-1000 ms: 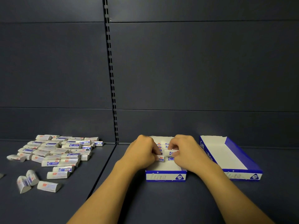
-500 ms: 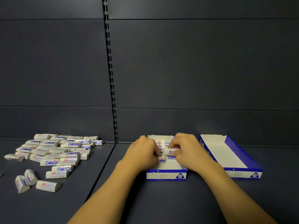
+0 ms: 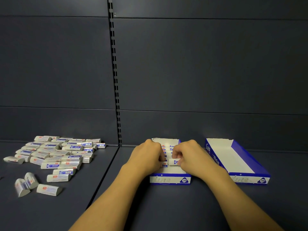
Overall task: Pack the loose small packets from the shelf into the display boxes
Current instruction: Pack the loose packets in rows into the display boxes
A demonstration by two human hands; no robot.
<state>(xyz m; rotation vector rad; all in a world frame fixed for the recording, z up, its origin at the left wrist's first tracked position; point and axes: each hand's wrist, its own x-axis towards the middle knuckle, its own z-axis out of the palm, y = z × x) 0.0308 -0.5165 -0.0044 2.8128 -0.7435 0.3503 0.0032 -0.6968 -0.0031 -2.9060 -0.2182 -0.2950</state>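
Head view. Both hands worked inside the near display box, which stood on the dark shelf with its printed front wall toward the viewer. The right hand pinched one small packet between thumb and curled fingers, holding it crosswise just above the box floor. The left hand had its fingers curled over the row of packets already laid in the box, apparently pressing them back toward the rear wall; whether it gripped any single packet could not be told. A second display box stood just to the right, with no packets visible in it. The loose packets lay in a heap on the shelf well to the left, with a few strays nearer the viewer.

Judged from their look, the packets were light, fairly stiff wrapped blocks with a smooth, possibly slippery film. A pinch across the short sides near the middle would likely serve best, as the flat faces must slide against their neighbours. The cardboard box seemed light enough to shift under a push, so steadying it would be prudent. Most of the task appeared to remain.
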